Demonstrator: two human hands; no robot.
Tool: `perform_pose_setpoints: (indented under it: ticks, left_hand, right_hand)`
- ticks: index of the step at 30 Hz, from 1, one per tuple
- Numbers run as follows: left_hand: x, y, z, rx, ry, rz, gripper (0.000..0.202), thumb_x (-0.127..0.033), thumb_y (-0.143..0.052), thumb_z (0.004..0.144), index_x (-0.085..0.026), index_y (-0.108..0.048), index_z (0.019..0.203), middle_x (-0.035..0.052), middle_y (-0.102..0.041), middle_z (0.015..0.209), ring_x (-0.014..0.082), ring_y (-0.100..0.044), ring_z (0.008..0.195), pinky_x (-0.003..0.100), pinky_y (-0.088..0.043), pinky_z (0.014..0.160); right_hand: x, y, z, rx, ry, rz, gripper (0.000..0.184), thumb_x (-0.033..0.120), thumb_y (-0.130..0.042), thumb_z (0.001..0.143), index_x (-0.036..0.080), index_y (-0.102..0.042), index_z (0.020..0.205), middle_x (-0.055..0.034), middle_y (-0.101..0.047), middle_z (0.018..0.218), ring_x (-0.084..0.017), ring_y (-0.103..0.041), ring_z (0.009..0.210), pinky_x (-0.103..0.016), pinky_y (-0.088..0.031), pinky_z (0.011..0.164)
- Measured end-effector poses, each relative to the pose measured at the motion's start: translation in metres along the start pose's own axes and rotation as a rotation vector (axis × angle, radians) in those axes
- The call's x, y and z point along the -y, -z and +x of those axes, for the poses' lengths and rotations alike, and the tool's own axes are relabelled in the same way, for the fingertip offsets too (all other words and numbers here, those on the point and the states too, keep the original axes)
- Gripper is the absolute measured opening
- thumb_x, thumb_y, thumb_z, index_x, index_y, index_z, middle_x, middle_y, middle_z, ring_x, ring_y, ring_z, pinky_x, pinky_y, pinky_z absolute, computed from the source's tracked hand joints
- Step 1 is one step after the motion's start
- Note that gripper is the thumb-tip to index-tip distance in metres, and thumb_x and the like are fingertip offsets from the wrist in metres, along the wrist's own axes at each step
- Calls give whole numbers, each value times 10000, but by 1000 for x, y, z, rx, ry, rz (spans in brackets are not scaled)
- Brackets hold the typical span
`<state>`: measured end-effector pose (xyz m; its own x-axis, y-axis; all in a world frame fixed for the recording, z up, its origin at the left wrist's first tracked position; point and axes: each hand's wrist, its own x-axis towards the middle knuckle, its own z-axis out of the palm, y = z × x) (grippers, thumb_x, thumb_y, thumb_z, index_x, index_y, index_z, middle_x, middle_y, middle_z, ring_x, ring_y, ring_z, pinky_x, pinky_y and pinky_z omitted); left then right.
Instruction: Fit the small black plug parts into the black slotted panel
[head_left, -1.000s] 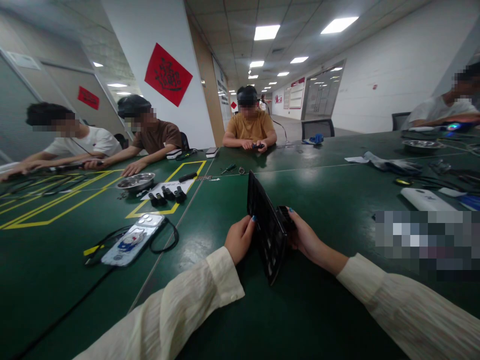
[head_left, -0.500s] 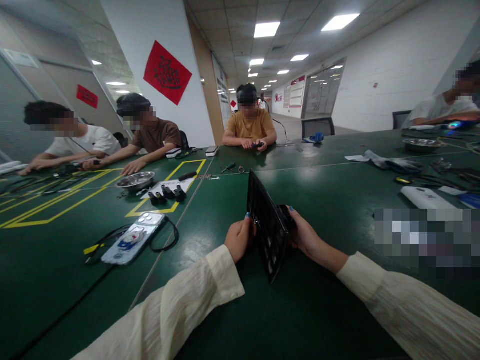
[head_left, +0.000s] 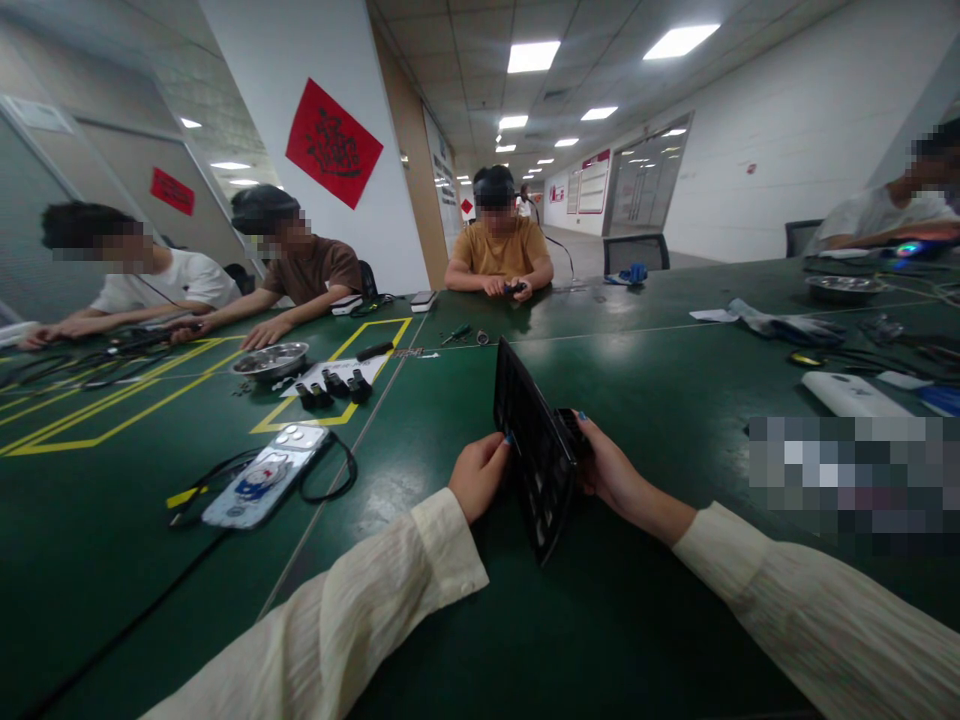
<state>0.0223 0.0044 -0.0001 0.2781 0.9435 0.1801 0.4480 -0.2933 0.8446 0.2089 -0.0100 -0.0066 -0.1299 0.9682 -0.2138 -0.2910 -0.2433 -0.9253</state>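
Note:
A black, glossy flat panel [head_left: 536,455], like a display screen, stands on edge and tilted just above or on the green table; I cannot tell if it touches. My right hand [head_left: 607,465] grips a black block [head_left: 571,432] on the panel's right side, thumb on top. On the panel's other side, my left hand [head_left: 481,475] is closed, its thumb pressed to the face near the middle. Its other fingers are curled and partly hidden. A phone [head_left: 266,478] in a clear case lies left of my left forearm, beside a black cable [head_left: 336,490].
Beyond the phone are several black cylindrical parts [head_left: 334,385] on white paper and a metal bowl [head_left: 271,360]. Small tools [head_left: 459,333] lie past the panel. To the right are a white device [head_left: 855,396], a glove [head_left: 787,325] and cables. Several people sit around the table.
My left thumb has slid slightly right and down across the panel's face. The panel and my right hand stay almost where they were.

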Motion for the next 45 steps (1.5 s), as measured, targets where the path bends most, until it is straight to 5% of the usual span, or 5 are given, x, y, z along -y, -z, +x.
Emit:
perform_pose_setpoints:
  ticks: [8, 17, 45]
  left_hand:
    - [2, 0, 0, -13, -16, -15, 423, -493, -289, 878, -177, -442, 642, -25, -430, 544, 114, -412, 503, 236, -312, 494]
    - [4, -1, -1, -6, -25, -80, 406, -494, -235, 904, -193, -414, 700, -45, -424, 511, 113, -420, 466, 241, -332, 506]
    - [0, 0, -4, 34, -3, -80, 312, -473, -314, 896, -207, -429, 783, -61, -448, 484, 124, -456, 459, 242, -328, 510]
  right_hand:
    - [3, -2, -3, -17, 6, 14, 461, 614, -425, 788, 239, -498, 1046, 46, -518, 517, -102, -425, 358, -194, -235, 319]
    - [4, -2, -2, 28, -9, -12, 445, 636, -380, 797, 212, -518, 799, 27, -502, 506, -97, -415, 365, -204, -238, 328]
    - [5, -4, -3, -18, -14, -17, 449, 643, -364, 795, 232, -498, 914, 47, -490, 494, -107, -412, 350, -210, -216, 337]
